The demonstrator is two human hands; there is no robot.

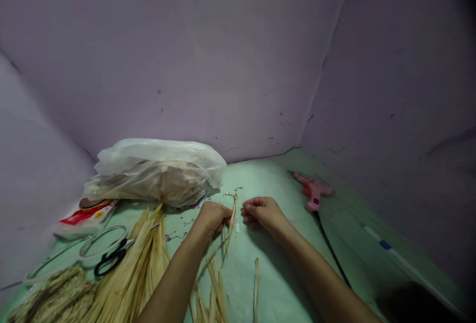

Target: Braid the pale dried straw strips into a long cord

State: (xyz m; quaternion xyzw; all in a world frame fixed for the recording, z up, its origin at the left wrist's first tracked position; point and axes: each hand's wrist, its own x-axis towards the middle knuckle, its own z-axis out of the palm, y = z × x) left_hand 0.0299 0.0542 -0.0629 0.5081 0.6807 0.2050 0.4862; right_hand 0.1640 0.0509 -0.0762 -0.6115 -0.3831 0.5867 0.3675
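Observation:
My left hand (215, 218) is closed on a thin bundle of dried fiber strips (232, 221), knotted or bound at its upper end. The strips' loose ends hang below the fingers. Just to the right, my right hand (258, 212) has its thumb and fingertips pinched together; whether a strand lies between them is too small to make out. More cut fiber strips (213, 293) lie below, between my forearms, and a single strip (256, 283) rests apart from them on the green surface.
At left, a large tied bunch of dried strips (137, 263) lies by black-handled scissors (111, 258), a braided fiber coil (55, 296) and white rings (103, 240). Behind them sit a plastic bag (159, 172) and a red-white packet (85, 219). A pink glue gun (314, 191) with cord lies right.

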